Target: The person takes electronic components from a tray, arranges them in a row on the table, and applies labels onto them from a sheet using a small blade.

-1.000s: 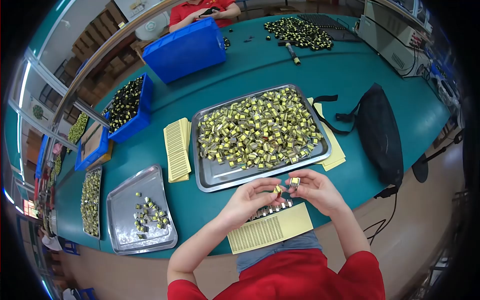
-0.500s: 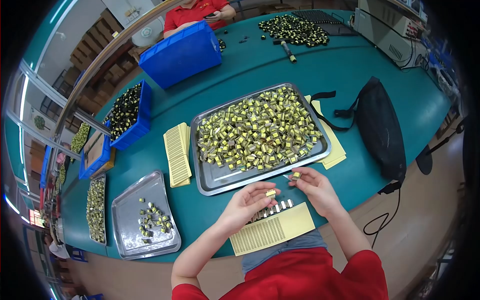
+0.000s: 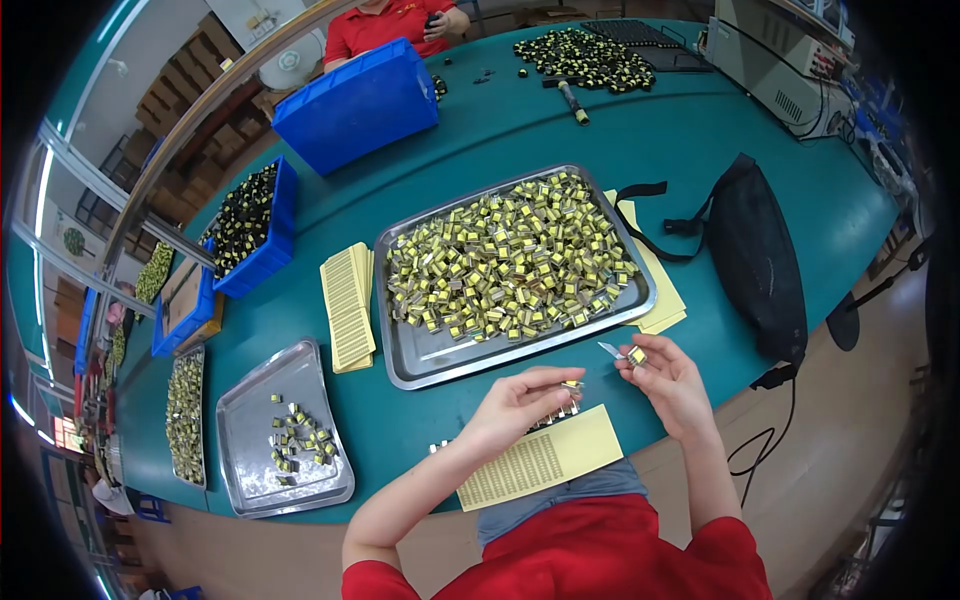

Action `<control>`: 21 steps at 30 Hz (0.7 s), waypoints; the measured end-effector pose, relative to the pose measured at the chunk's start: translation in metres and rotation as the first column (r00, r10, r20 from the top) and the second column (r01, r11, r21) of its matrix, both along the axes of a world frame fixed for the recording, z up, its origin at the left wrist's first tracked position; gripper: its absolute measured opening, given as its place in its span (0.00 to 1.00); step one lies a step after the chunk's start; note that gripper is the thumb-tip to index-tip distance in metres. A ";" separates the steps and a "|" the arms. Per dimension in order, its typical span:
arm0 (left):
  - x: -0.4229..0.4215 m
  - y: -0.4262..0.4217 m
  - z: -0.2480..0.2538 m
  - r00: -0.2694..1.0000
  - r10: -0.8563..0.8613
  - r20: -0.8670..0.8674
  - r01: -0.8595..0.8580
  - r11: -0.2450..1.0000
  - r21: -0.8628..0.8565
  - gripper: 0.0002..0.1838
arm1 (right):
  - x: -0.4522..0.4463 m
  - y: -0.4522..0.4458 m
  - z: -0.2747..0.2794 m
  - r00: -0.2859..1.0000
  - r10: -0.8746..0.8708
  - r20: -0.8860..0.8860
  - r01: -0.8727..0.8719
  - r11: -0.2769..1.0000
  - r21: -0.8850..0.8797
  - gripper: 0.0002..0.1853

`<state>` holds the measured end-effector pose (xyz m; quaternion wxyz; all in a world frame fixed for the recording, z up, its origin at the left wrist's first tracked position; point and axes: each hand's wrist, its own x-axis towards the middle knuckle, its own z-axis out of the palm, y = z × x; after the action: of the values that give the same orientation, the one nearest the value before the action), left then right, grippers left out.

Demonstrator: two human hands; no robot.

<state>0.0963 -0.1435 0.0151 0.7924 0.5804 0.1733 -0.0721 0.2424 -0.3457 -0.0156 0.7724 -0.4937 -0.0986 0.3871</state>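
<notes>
My right hand [image 3: 672, 385] is closed on a small yellow-taped transformer [image 3: 637, 355], and a pale pointed blade [image 3: 609, 350] juts out from its fingers. To its left, my left hand [image 3: 520, 408] has its fingers curled around another small transformer [image 3: 573, 385], partly hidden. Beneath the left hand a row of transformers [image 3: 562, 412] stands along the upper edge of a yellow label sheet [image 3: 588, 442]. That sheet lies at the table's front edge, printed with small labels on its left part. Beyond both hands sits a metal tray [image 3: 420, 372] heaped with yellow-taped transformers.
A second metal tray [image 3: 240, 420] with loose transformers stands at left, near label sheets [image 3: 347, 310]. Yellow sheets [image 3: 660, 290] and a black bag [image 3: 757, 260] lie at right. Blue bins [image 3: 355, 105] stand farther off. A person [image 3: 385, 30] sits across the table.
My right hand has moved right, away from my left, with the transformer and blade. My left hand has shifted right and turned, covering more of its transformer. The view has shifted slightly.
</notes>
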 end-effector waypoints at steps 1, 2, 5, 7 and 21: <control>0.002 -0.002 -0.002 0.999 -0.001 0.037 -0.001 1.000 0.028 0.21 | -0.002 0.001 0.003 1.000 0.004 0.017 -0.004 1.000 -0.005 0.24; 0.003 -0.004 -0.005 0.997 -0.003 0.074 -0.001 0.999 0.055 0.20 | -0.004 0.002 0.006 0.998 0.016 0.057 -0.015 0.999 -0.031 0.24; 0.007 -0.013 -0.011 0.984 0.026 0.177 -0.048 0.992 0.120 0.18 | -0.009 0.003 0.007 0.980 0.053 0.191 -0.035 0.995 -0.097 0.21; 0.009 -0.017 -0.015 0.974 0.031 0.223 -0.084 0.968 0.235 0.18 | -0.011 0.004 -0.002 0.948 0.080 0.307 -0.045 0.992 -0.119 0.20; 0.010 -0.039 -0.033 0.933 -0.222 0.282 -0.194 0.349 0.917 0.20 | -0.016 0.006 0.007 0.104 0.532 0.840 0.291 0.792 -0.537 0.12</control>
<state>0.1061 -0.1829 -0.0177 0.3346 0.9314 0.0301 0.1400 0.2262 -0.3395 -0.0085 0.2684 -0.8209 -0.5030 0.0335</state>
